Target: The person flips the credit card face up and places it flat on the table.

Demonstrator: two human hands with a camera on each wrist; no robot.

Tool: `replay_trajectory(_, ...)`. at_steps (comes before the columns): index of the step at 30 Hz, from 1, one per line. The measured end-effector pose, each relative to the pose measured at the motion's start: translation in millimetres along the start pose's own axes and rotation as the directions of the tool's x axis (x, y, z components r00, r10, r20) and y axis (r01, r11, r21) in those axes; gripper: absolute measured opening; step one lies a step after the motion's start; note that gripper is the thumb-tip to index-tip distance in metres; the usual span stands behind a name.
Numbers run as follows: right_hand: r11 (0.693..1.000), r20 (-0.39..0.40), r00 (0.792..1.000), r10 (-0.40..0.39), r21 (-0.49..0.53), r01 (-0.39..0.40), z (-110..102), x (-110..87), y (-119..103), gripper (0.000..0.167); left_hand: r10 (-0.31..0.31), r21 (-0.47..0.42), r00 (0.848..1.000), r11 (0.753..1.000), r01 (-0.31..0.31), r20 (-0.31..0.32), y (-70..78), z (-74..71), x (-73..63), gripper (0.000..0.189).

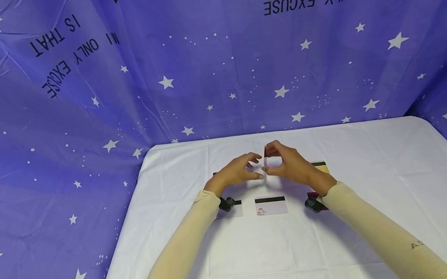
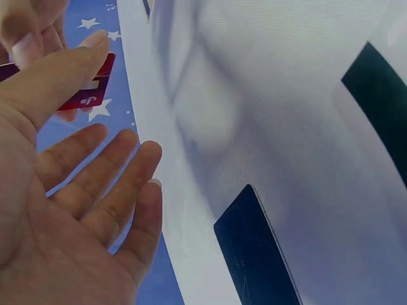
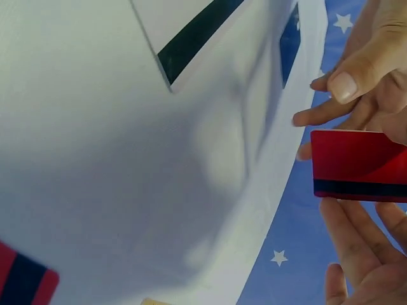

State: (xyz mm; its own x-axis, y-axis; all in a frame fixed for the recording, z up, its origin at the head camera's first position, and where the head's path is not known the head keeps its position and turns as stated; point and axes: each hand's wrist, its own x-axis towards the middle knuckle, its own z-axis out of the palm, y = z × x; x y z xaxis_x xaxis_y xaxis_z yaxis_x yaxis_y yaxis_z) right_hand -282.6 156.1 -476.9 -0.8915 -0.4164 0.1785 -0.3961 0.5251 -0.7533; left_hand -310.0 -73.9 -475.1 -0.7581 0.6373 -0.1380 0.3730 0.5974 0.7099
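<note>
My right hand (image 1: 291, 164) grips a red card (image 3: 356, 155) by its edges and holds it upright above the white-covered table. A dark stripe runs along the side seen in the right wrist view; pale markings show on the part visible in the left wrist view. Facing it from the left, my left hand (image 2: 95, 203) has its fingers extended and its thumb (image 2: 70, 70) across part of the card in that view. In the head view a narrow gap parts the left fingertips from the card. Between my forearms lies a white card (image 1: 271, 207) with a black stripe.
Other cards lie around: a dark blue card (image 2: 257, 254), a pale striped card (image 1: 235, 212) partly under my left wrist, a yellow card (image 1: 323, 168) behind my right wrist, and another red card (image 3: 48, 289). Purple star-printed cloth (image 1: 228, 60) stands behind the table (image 1: 270, 268).
</note>
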Motion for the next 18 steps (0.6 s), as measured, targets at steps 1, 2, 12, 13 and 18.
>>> replay_trajectory(1, 1.0, 0.001, 1.0, 0.002, 0.025, -0.002, 0.4, 0.2, 0.1, 0.056, 0.001, -0.001, 1.0, 1.0, -0.001, -0.001, 0.1, 0.4, -0.1, 0.068)
replay_trajectory(2, 0.999, 0.002, 1.0, -0.002, 0.049, 0.002, 0.5, 0.2, 0.0, 0.056, 0.004, -0.001, 1.0, 1.0, -0.004, -0.003, 0.3, 0.7, 0.0, 0.068)
replay_trajectory(12, 0.967, 0.016, 0.999, 0.047, 0.249, -0.05, -0.5, 1.1, -3.6, 0.056, 0.054, -0.044, 0.998, 0.997, -0.056, -0.045, 2.8, 1.2, -0.8, 0.058)
replay_trajectory(13, 0.966, 0.016, 0.999, 0.046, 0.252, -0.049, -1.1, 1.2, -3.9, 0.056, 0.056, -0.046, 0.997, 0.997, -0.058, -0.047, 3.0, 0.9, -1.1, 0.057)
replay_trajectory(18, 0.976, 0.005, 0.999, 0.034, 0.213, -0.034, -3.7, 1.0, -2.2, 0.055, 0.052, -0.054, 0.997, 0.997, -0.056, -0.061, 3.2, -2.1, -4.3, 0.056)
